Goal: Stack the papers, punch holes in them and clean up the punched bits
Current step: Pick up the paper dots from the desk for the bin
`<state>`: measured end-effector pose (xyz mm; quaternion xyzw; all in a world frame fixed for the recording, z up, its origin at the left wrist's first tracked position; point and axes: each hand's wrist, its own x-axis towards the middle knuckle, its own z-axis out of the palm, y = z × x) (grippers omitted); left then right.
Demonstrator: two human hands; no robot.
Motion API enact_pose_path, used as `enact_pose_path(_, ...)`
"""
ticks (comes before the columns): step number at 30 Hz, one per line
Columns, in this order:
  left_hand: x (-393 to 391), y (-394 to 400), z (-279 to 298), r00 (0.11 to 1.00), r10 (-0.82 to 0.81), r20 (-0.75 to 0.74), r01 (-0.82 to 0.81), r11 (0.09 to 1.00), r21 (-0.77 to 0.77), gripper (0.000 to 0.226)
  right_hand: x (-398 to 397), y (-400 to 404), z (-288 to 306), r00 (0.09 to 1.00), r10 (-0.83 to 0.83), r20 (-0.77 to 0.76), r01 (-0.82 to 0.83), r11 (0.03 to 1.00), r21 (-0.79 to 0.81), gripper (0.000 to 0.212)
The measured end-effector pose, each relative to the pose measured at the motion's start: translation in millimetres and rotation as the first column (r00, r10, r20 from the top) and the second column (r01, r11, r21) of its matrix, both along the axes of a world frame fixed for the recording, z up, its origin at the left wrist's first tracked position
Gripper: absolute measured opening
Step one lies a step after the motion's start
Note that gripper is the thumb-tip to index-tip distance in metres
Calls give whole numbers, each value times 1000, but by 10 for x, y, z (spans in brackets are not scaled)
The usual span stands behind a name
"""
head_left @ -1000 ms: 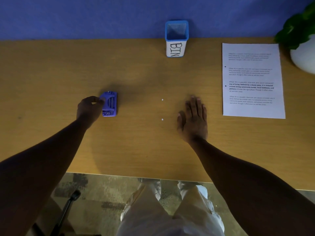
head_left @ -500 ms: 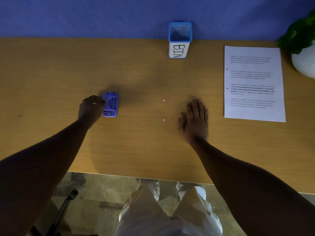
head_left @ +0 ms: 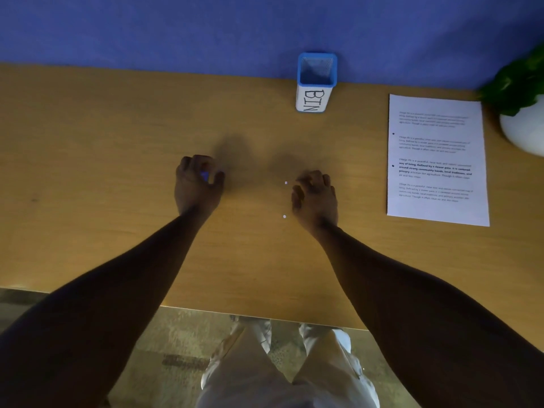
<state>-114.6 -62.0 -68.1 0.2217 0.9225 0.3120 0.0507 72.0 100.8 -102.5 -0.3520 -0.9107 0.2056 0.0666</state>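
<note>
**A:** Where is the hole punch?

**B:** The left hand is curled over it, a little to the 9 o'clock side of the desk's middle. Only a small blue patch of the hole punch shows between the fingers and thumb, so the hand is closed around it.

**A:** And the right hand?

**B:** The right hand sits palm down near the middle of the desk, fingers bent and drawn in, narrow rather than spread. I see nothing held in it. Whether the fingertips touch the wood I cannot tell.

**A:** The punched bits?

**B:** Two small white dots lie on the bare desk. The farther punched bit is just beside the right hand's fingertips, on their 9 o'clock side. The nearer punched bit lies toward 6 o'clock from the first, close to the heel of the same hand.

**A:** The papers?

**B:** The paper stack lies flat at 3 o'clock, printed side up, with two dark holes along its left margin. It is well apart from both hands.

**A:** Anything else?

**B:** A blue mesh cup labelled BIN stands at 12 o'clock against the blue wall. A plant in a white pot sits at the far right edge, just beside the paper's top corner.
</note>
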Motion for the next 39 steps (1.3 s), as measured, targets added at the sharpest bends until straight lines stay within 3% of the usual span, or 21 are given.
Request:
enact_pose_path(3,169,105,-51,993,-98,61,94,994,57,16,-130,60,45,1000,16,-18,-17,997,-79,21)
enact_pose_path(11,561,179,-169,953,-211,219,216,976,2,11,-274,218,112,998,56,18,-51,979,-196,16)
enact_pose_path(19,755,191,-242,900,-324,291,332,943,23,19,-360,250,142,991,109,78,-92,978,-189,11)
enact_pose_path(24,861,182,-236,860,-457,227,474,880,-24,25,-374,245,144,979,169,116,-144,970,-198,10)
enact_pose_path(39,1071,252,-176,911,-402,88,411,899,-151,9,-336,287,117,984,151,96,-123,961,-246,8)
